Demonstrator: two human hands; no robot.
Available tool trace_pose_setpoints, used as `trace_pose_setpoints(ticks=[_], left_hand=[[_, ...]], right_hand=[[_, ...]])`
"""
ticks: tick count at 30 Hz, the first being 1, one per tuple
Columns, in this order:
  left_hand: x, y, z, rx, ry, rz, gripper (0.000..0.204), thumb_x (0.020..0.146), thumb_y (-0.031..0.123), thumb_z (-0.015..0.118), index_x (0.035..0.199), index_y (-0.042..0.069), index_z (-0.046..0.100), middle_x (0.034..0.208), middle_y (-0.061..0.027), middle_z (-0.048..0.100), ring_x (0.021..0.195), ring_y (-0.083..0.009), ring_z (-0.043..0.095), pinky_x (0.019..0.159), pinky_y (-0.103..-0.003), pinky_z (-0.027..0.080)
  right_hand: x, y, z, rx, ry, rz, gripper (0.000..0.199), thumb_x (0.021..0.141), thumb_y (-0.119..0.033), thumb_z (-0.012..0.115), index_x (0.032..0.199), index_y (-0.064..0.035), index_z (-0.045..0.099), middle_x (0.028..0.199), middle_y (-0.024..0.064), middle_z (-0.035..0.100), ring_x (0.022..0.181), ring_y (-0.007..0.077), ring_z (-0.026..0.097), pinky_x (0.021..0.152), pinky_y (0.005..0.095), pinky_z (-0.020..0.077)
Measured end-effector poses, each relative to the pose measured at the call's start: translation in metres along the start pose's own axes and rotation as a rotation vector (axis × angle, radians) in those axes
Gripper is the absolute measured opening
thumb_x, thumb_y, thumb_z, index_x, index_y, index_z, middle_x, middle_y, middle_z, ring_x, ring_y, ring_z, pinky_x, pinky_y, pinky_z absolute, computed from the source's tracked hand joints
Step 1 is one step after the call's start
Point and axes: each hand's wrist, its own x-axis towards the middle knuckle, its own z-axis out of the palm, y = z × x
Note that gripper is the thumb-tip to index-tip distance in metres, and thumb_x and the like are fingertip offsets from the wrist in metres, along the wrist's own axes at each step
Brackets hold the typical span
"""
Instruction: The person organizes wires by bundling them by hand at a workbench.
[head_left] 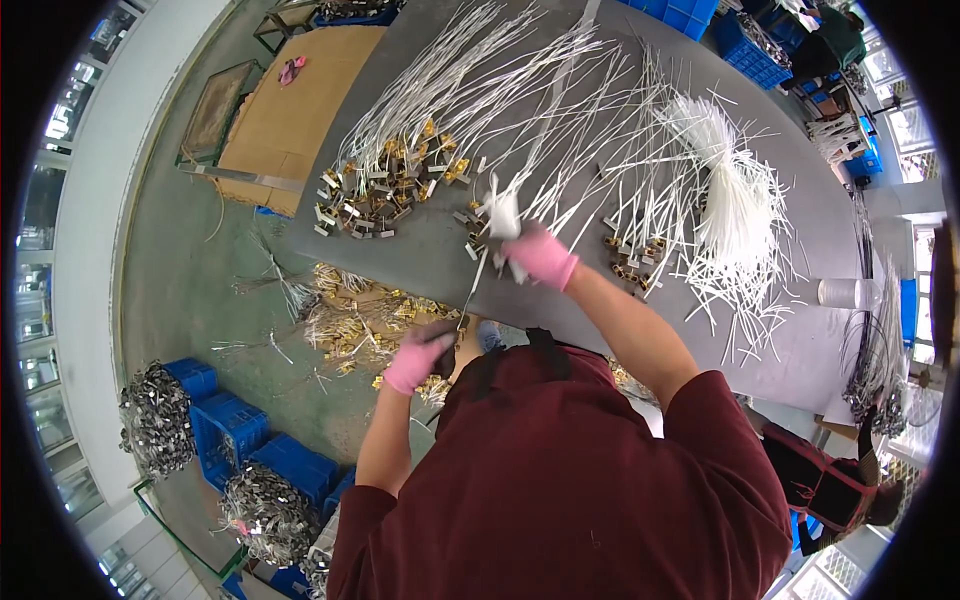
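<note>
A long grey worktable (420, 260) fills the upper half of the view, strewn with loose white wires (560, 90) that fan out from its middle toward the far edge. A thick white bundle of the same wires (725, 200) lies at the right of the table, frayed ends spreading downward. A sheet of brown cardboard (290, 110) lies beyond the table's left end. On the concrete floor at lower left stand blue plastic crates (235, 425), heaped with grey metal clips (155, 415). A scatter of brass and grey metal fittings (385, 190) lies on the table at the left ends of the wires, and a second pile of brass-tipped pieces (350, 320) lies on the floor below the table's near edge.

A person in a dark red shirt (560, 480) leans over the near edge, both hands in pink gloves. The right hand (540, 255), over the table's middle, is closed around white wire ends (503, 212) that stick up out of its fist. The left hand (418, 360), lower and just off the table's edge, is clenched on a dark tool (447, 352). A thin wire (476, 285) runs between the 2 hands.
</note>
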Motion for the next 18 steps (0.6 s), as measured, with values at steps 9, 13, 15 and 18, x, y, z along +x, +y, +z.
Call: trace_pose_setpoints(ticks=[9,13,15,18], left_hand=[[0.099,0.059,0.037,0.384,0.441,0.589,0.037,0.093,0.032,0.051,0.115,0.002,0.056,0.092,-0.0198,0.066,0.085,-0.0365,0.062,0.078,-0.04,0.049],[0.118,0.085,0.055,0.719,0.451,0.48,0.041,0.088,0.039,0.057,0.107,0.002,0.06,0.096,-0.0229,0.065,0.094,-0.0394,0.061,0.079,-0.041,0.049],[0.144,0.115,0.06,0.928,0.592,0.376,0.044,0.085,0.041,0.058,0.106,0.002,0.059,0.098,-0.0217,0.065,0.092,-0.0392,0.062,0.079,-0.042,0.048],[0.197,0.109,0.028,0.993,0.581,0.211,0.044,0.078,0.04,0.064,0.1,0.002,0.062,0.095,-0.0216,0.066,0.094,-0.0361,0.062,0.083,-0.042,0.048]], right_hand=[[-0.023,-0.043,0.013,-0.101,0.121,0.022,0.042,0.074,-0.03,0.069,0.087,0.009,0.062,0.069,0.0151,0.063,0.066,0.0231,0.063,0.062,0.033,0.0499],[-0.006,-0.053,-0.035,-0.197,0.075,0.168,0.03,0.083,-0.025,0.057,0.095,0.0021,0.065,0.071,0.0191,0.063,0.071,0.0332,0.063,0.072,0.0382,0.0516],[0.03,-0.007,-0.074,-0.506,0.188,-0.043,0.025,0.082,-0.017,0.055,0.091,0.0039,0.064,0.07,0.0181,0.063,0.068,0.0263,0.064,0.064,0.0365,0.0531],[0.025,-0.019,-0.077,-0.099,0.258,0.149,0.019,0.08,-0.011,0.059,0.088,0.0064,0.062,0.075,0.0151,0.063,0.064,0.0205,0.063,0.055,0.0332,0.0534]])
